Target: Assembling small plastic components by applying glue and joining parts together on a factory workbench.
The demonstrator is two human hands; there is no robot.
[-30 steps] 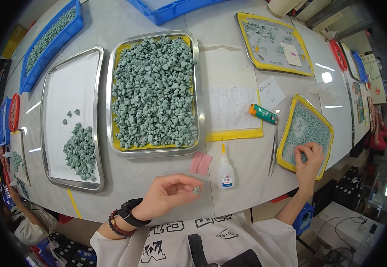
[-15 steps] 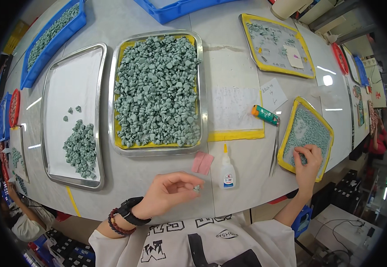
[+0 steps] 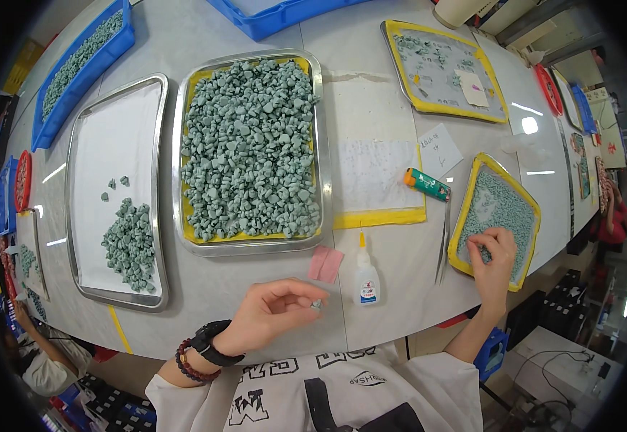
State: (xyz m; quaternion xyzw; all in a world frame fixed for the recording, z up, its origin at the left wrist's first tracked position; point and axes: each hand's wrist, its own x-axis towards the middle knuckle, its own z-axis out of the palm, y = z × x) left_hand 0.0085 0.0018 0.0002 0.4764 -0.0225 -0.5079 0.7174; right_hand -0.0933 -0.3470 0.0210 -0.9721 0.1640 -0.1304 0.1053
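Note:
My left hand (image 3: 274, 309), above the near edge of the table, pinches a small grey-green stone (image 3: 317, 304) between thumb and fingertips. On the right, my right hand (image 3: 493, 255) reaches over a yellow-edged tray (image 3: 459, 245) spread with tiny green stone chips (image 3: 506, 210). Its fingers are bent together at the chips; whatever they may hold is too small to make out. Between the hands stand a white glue bottle (image 3: 366, 281) with a yellow tip and, beside it, a folded pink cloth (image 3: 325, 264). Tweezers (image 3: 442, 245) lie left of the chip tray.
A metal-rimmed tray (image 3: 248, 248) heaped with green stones lies ahead; left of it, a white-lined tray (image 3: 112, 122) carries a smaller pile. A green-and-orange tube (image 3: 427, 184) rests near a paper note (image 3: 441, 150). Farther back are another yellow-edged tray (image 3: 464, 119) and blue bins (image 3: 83, 72).
My right hand has shifted slightly left and away from me over the chips, fingers still bent. My left hand keeps its pinch on the stone, almost unmoved.

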